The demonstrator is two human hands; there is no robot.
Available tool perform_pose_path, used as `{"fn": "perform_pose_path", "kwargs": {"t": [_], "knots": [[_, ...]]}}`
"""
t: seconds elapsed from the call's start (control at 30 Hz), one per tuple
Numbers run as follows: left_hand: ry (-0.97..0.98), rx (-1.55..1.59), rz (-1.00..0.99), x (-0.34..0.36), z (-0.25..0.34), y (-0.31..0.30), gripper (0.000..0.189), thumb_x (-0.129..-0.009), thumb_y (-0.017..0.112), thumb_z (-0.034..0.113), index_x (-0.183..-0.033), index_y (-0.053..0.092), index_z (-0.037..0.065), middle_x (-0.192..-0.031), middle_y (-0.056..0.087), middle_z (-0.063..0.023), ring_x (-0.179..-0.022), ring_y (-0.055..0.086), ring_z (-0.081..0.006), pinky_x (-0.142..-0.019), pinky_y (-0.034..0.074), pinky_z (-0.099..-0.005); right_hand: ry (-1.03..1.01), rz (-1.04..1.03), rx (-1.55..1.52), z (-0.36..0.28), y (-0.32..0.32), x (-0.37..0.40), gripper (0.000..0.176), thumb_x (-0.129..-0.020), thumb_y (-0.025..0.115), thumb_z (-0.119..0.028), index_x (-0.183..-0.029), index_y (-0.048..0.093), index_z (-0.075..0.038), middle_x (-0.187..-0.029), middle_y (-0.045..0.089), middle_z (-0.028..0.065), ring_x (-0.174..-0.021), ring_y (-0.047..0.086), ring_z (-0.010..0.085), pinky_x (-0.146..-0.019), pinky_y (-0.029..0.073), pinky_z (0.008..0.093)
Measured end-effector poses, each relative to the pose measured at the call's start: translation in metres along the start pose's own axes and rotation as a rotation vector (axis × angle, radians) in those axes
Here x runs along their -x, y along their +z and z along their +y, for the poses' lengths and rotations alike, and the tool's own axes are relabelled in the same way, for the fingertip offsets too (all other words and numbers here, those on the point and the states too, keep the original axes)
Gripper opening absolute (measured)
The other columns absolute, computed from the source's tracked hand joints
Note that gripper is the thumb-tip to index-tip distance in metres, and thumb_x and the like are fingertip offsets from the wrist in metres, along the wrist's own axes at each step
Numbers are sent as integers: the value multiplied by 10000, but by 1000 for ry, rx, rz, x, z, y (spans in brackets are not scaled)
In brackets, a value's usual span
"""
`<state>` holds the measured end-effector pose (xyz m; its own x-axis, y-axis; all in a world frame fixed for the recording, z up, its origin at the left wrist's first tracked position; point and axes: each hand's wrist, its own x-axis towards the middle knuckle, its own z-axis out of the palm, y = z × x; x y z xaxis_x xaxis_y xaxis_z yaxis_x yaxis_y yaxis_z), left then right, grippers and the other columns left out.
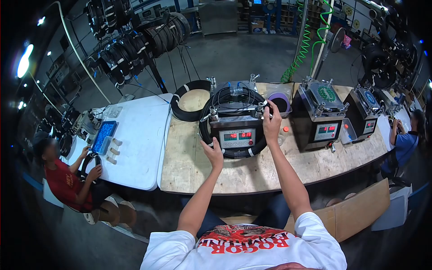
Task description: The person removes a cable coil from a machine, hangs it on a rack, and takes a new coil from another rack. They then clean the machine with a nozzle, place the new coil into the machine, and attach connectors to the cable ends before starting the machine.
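Note:
A coil of black cable or tubing (205,123) rings a steel box-shaped machine (236,121) on the wooden bench. My left hand (214,154) grips the coil at its lower left, the thumb lying up toward the machine's panel. Higher up, on the right side, my right hand (272,122) is closed around the same coil, beside a metal fitting (260,109). Red digits glow on the machine's display panel (237,137), seen inside the ring. More metal fittings stand on top of the machine, partly behind the coil's strands.
Another black coil (180,112) lies to the left on the bench (184,166). On the right are a purple-rimmed roll (280,98), an orange cap (285,129) and two similar machines (320,130). Co-workers sit at the left (67,182) and right (405,146). Green spiral hoses (299,56) hang behind.

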<state>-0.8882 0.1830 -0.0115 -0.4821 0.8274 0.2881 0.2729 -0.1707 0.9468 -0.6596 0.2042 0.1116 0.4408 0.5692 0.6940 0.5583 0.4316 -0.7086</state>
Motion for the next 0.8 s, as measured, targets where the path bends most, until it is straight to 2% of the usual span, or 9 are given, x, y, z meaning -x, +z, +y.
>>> {"fn": "perform_pose_path", "kwargs": {"t": [0.1, 0.2, 0.33, 0.43, 0.53, 0.63, 0.73, 0.8], "knots": [[30, -25, -6, -2, -5, 1, 852, -1055, 588, 413, -1523, 235, -205, -1514, 379, -435, -1421, 401, -517, -1200, 302, -487, 62, -72, 10, -14, -10, 14, 431, -1037, 558, -212, -1424, 564, -23, -1230, 657, 221, -1101, 653, 389, -961, 500, 433], [39, -19, -10, -2, -1, 0, 848, -1057, 583, 407, -1520, 229, -209, -1511, 383, -434, -1417, 403, -519, -1196, 306, -489, 114, -70, 32, -4, -13, 42, 525, -1037, 566, -201, -1521, 461, -30, -1339, 609, 233, -1198, 614, 390, -1034, 465, 430], [46, -16, 8, -2, -8, 3, 848, -1057, 583, 405, -1515, 232, -216, -1505, 386, -437, -1412, 409, -521, -1194, 307, -485, 178, 37, -80, 24, -5, 90, 587, -1046, 563, -216, -1556, 387, 16, -1490, 510, 264, -1315, 545, 385, -1114, 402, 443], [46, -5, -3, -2, -2, 0, 851, -1056, 583, 408, -1513, 235, -220, -1505, 385, -439, -1412, 411, -520, -1195, 306, -482, 270, 7, -26, 29, -5, 133, 587, -1040, 581, -233, -1520, 399, 51, -1414, 538, 273, -1271, 549, 400, -1103, 404, 453], [47, 31, -2, -2, 1, 2, 858, -1053, 587, 416, -1512, 241, -221, -1506, 385, -440, -1416, 411, -515, -1195, 307, -481, 366, -50, -115, 28, -5, 151, 553, -1022, 611, -260, -1428, 447, 77, -1286, 564, 266, -1192, 558, 419, -1068, 417, 470], [16, 25, -21, -2, -2, -2, 907, -1036, 612, 443, -1515, 229, -225, -1517, 374, -441, -1431, 402, -505, -1196, 307, -481, 307, 2, -69, 33, 0, 152, 483, -1041, 602, -281, -1369, 479, 52, -1115, 583, 209, -1053, 577, 326, -996, 446, 421], [-10, -5, -81, -10, -1, -8, 916, -1003, 664, 464, -1509, 276, -195, -1493, 416, -412, -1413, 427, -483, -1183, 323, -469, 294, -27, -42, 36, -2, 150, 477, -1035, 603, -281, -1348, 484, 59, -1085, 588, 222, -1021, 584, 347, -969, 454, 436], [19, 12, -116, -16, 13, -15, 865, -990, 693, 452, -1498, 331, -148, -1432, 482, -351, -1359, 479, -435, -1161, 349, -445, 330, -55, -63, 35, -5, 148, 490, -1012, 619, -296, -1310, 487, 69, -1117, 572, 268, -1056, 568, 431, -983, 445, 475]]}}
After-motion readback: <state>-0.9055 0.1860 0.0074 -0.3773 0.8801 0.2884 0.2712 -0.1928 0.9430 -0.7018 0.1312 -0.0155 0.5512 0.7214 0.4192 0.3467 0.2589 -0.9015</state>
